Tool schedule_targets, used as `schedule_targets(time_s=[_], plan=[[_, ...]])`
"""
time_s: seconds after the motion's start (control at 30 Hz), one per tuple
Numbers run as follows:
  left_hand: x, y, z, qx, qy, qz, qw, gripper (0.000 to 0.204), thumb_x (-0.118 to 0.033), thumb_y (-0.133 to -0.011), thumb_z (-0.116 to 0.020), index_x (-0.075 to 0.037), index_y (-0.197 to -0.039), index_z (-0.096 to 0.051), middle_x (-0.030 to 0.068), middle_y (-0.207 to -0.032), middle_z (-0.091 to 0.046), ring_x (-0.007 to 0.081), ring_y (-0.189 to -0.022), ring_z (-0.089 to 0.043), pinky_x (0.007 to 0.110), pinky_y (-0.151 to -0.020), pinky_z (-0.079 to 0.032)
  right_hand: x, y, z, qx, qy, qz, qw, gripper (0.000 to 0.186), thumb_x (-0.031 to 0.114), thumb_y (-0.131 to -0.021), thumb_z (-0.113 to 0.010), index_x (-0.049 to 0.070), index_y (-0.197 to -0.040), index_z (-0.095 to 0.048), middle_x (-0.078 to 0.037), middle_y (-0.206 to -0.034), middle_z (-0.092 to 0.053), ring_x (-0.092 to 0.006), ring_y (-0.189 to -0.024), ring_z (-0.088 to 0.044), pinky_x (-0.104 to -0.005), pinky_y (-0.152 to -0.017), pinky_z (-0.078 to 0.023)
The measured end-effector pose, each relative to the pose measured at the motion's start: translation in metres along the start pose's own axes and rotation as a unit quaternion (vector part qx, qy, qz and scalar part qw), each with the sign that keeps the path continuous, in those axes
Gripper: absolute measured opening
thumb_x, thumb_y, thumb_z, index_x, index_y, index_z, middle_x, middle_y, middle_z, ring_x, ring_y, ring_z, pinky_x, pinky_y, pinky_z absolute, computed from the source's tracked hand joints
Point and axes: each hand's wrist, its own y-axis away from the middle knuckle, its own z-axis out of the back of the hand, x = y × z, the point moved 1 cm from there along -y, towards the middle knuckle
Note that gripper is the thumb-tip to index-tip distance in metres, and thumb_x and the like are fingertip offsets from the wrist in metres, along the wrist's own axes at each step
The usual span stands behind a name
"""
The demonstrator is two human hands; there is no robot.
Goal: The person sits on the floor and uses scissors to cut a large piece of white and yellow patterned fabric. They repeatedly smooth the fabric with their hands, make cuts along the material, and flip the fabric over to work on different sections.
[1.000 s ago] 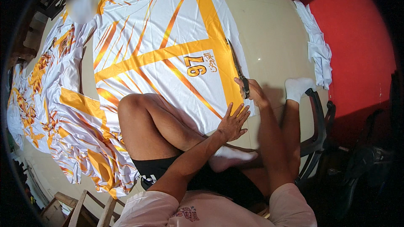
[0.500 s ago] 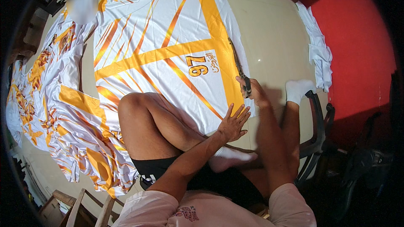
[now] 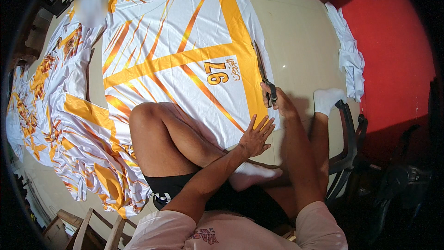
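A large white cloth panel with orange-yellow bands, streaks and printed characters (image 3: 180,32) lies spread on the floor before me. My left hand (image 3: 254,136) rests on its lower right part, palm down, fingers spread, near the orange border. My right hand (image 3: 280,103) grips the dark handles of long scissors (image 3: 261,67), just beyond my left fingertips. The scissors' blades lie along the panel's right edge, pointing away from me. My bent left knee (image 3: 150,120) is over the panel's lower left part.
More crumpled white and orange cloth (image 3: 83,143) covers the left side. A red surface (image 3: 391,46) lies right, edged by bunched white fabric (image 3: 349,74). A black chair-like frame (image 3: 351,139) stands beside my right foot. Wooden framing (image 3: 85,227) is at lower left. A blurred patch covers part of the upper left.
My right hand and the scissors have shifted slightly right and up along the panel's edge, and the handles are angled a little differently. My left hand stays in place.
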Motion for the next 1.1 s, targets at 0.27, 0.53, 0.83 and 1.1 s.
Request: schedule_targets(time_s=[0.27,0.53,0.83,1.1], plan=[[0.003,0.004,0.002,0.01,-0.004,0.009,1.0,0.081,-0.06,-0.097,-0.05,-0.011,-0.159,-0.032,0.009,-0.168,-0.024,0.0289,-0.157,-0.015,0.064,-0.124,-0.006,0.0,-0.008,-0.005,-0.029,0.031,-0.001,0.999,0.045,0.048,-0.09,-0.077,0.018,-0.068,-0.052,0.006,-0.058,-0.048,-0.0067,-0.047,-0.045,-0.0268,-0.046,-0.037],[0.002,0.003,0.002,0.015,0.006,0.005,1.0,0.081,-0.06,-0.098,-0.049,-0.011,-0.159,-0.031,0.0094,-0.169,-0.023,0.0292,-0.157,-0.014,0.064,-0.124,-0.005,-0.007,-0.015,0.001,-0.049,0.067,0.043,0.996,0.043,0.045,-0.088,-0.08,0.014,-0.068,-0.059,0.006,-0.058,-0.048,-0.0055,-0.05,-0.044,-0.027,-0.049,-0.038],[0.006,0.008,0.002,0.017,0.01,0.011,1.0,0.082,-0.06,-0.097,-0.051,-0.01,-0.159,-0.032,0.0093,-0.169,-0.023,0.0292,-0.157,-0.014,0.063,-0.124,-0.005,0.009,-0.023,-0.006,0.028,0.054,0.08,0.995,0.049,0.054,-0.095,-0.066,0.014,-0.07,-0.053,0.007,-0.058,-0.043,-0.0036,-0.048,-0.04,-0.0227,-0.046,-0.032],[0.001,0.004,0.001,0.009,0.025,0.003,1.0,0.082,-0.06,-0.096,-0.053,-0.01,-0.158,-0.033,0.0098,-0.169,-0.023,0.0295,-0.157,-0.014,0.063,-0.124,-0.005,0.006,-0.028,0.0,-0.026,0.082,0.066,0.994,0.037,0.044,-0.096,-0.071,0.014,-0.076,-0.062,0.008,-0.059,-0.044,-0.0042,-0.049,-0.039,-0.0264,-0.048,-0.034]])
